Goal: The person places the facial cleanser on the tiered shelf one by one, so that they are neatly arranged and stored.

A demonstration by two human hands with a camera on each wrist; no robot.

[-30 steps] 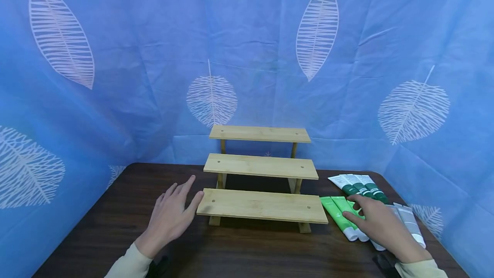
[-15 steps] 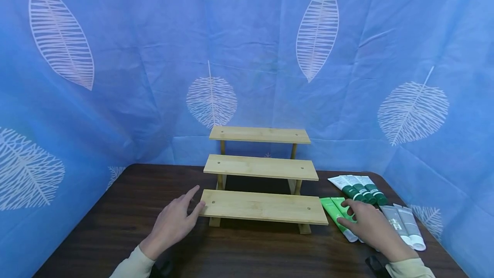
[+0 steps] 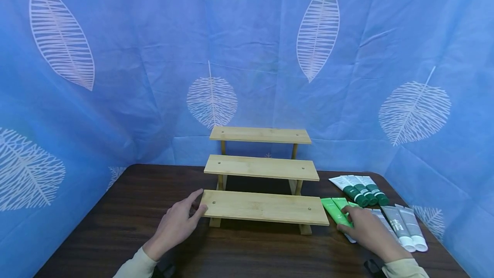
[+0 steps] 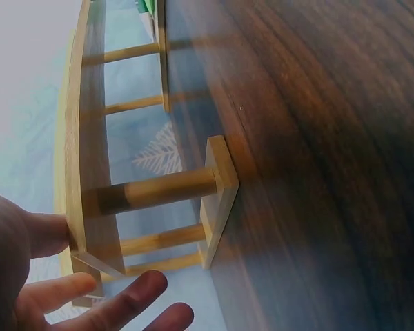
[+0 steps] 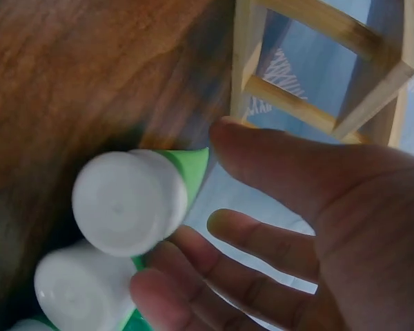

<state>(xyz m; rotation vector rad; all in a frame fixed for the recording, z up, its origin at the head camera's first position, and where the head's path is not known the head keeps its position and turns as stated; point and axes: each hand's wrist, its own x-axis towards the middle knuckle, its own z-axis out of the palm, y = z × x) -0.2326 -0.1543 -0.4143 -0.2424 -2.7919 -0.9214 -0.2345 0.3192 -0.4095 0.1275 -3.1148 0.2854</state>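
Observation:
A three-tiered wooden display stand rests on the dark table. My left hand is at the left end of its lowest board; in the left wrist view the thumb touches the board's edge and the other fingers spread loosely past the corner. Light green squeeze tubes with white caps lie right of the stand. Over them hovers my right hand, hiding part of them. In the right wrist view, its thumb and fingers are apart around the nearest white cap, and no grip shows.
Behind the green tubes lie white and dark green tubes. Grey tubes with pale caps lie to the right, near the edge of the table. A blue cloth with white leaf prints hangs behind and at both sides.
My right hand has moved left and slightly down over the green tubes, uncovering more of the grey ones. My left hand has shifted right to the lowest board's end.

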